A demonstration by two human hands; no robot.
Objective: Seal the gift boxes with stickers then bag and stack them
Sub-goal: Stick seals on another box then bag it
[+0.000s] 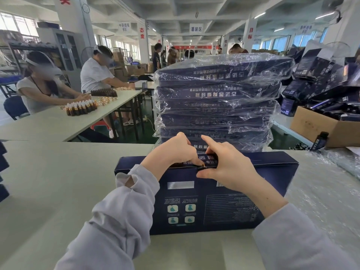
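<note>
Navy gift box [198, 199], white "灌装区" sign [196, 29]

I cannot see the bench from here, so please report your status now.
Left grip curled over gift box edge; right grip pinching sticker at seam. Box unbagged. Bagged stack directly behind; nothing blocking.

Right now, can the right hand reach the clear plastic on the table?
Probably yes: the right hand grips the gift box, and the clear plastic lies beside that box on the same side, with nothing between.
</note>
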